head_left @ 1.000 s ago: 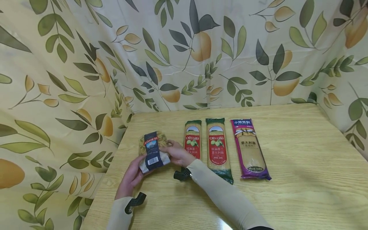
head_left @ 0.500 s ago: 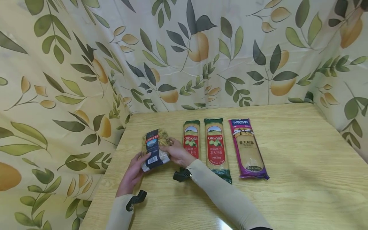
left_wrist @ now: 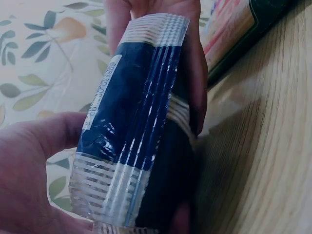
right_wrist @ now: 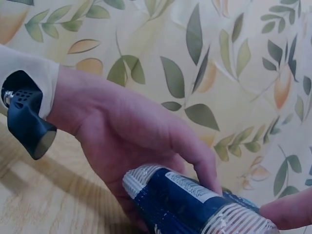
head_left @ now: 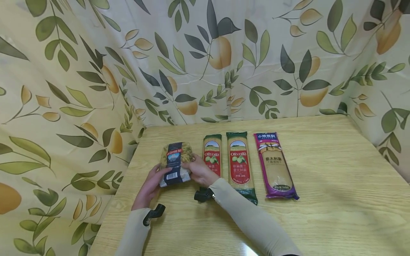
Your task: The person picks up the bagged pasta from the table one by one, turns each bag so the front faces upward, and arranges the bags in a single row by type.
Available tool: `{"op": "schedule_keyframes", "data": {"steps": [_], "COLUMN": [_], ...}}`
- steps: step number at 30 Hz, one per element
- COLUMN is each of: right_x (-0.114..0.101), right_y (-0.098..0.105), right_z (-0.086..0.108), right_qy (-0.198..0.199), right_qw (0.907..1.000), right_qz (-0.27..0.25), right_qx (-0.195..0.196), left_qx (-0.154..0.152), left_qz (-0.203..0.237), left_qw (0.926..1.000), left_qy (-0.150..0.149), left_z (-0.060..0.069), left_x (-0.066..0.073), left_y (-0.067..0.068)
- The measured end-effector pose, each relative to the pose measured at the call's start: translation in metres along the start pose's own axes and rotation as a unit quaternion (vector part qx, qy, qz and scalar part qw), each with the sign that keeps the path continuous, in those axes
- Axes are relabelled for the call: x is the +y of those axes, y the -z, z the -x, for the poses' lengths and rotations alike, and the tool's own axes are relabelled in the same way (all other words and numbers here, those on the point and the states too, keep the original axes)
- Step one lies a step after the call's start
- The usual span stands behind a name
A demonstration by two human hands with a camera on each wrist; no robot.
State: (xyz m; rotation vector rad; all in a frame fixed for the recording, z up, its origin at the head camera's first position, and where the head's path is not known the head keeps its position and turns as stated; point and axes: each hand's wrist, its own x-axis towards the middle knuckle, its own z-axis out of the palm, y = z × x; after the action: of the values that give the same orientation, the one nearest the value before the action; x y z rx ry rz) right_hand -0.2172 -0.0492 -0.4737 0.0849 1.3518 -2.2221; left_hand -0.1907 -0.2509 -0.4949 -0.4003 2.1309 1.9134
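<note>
Between both hands is a bag of short pasta point(head_left: 174, 158) with a dark blue Agnesi label, at the left of the table. My left hand point(head_left: 152, 185) grips its lower left side, thumb on the front. The right hand point(head_left: 201, 170) holds the right edge, thumb also on the front. In the left wrist view the striped, sealed end of the pasta bag point(left_wrist: 131, 112) faces the camera, close above the wood. The right wrist view shows the bag point(right_wrist: 190, 200) against the right palm. Fingers behind the bag are mostly hidden.
Right of the hands lie two green-and-red spaghetti packs, the nearer one point(head_left: 213, 153) partly covered by the right hand, the other point(head_left: 240, 163) in full view. A purple spaghetti pack point(head_left: 277, 165) lies further right. Patterned curtains point(head_left: 205, 64) border the wooden table point(head_left: 336, 170).
The pasta bag has turned to stand straighter and shifted slightly right, both hands still on it. The left hand has moved a little right and up. The spaghetti packs stay put.
</note>
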Motion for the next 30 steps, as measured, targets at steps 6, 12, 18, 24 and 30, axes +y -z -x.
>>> {"op": "schedule_keyframes", "data": {"steps": [6,12,18,24,30], "right_x": [-0.001,-0.001,-0.002,-0.004,-0.005], "right_y": [0.002,0.004,0.007,0.007,0.007], "right_z": [0.002,0.002,-0.001,0.0,0.0], "right_qy": [-0.006,-0.001,0.001,-0.02,-0.018], "right_qw": [0.9999,0.999,0.9983,0.9983,0.9976], "right_qz": [0.014,0.041,0.054,0.052,0.062], "right_qx": [-0.004,-0.017,-0.021,0.015,0.025], "left_qx": [0.004,0.004,0.004,0.007,0.005], "left_qz": [-0.037,-0.054,-0.059,-0.073,-0.067], "left_qw": [0.9993,0.9985,0.9981,0.9971,0.9974], "left_qy": [-0.006,-0.008,-0.016,-0.022,-0.026], "left_z": [-0.006,-0.01,-0.017,-0.024,-0.026], "left_x": [0.008,0.01,0.009,0.005,0.004], "left_y": [-0.006,-0.008,-0.012,-0.012,-0.014]}}
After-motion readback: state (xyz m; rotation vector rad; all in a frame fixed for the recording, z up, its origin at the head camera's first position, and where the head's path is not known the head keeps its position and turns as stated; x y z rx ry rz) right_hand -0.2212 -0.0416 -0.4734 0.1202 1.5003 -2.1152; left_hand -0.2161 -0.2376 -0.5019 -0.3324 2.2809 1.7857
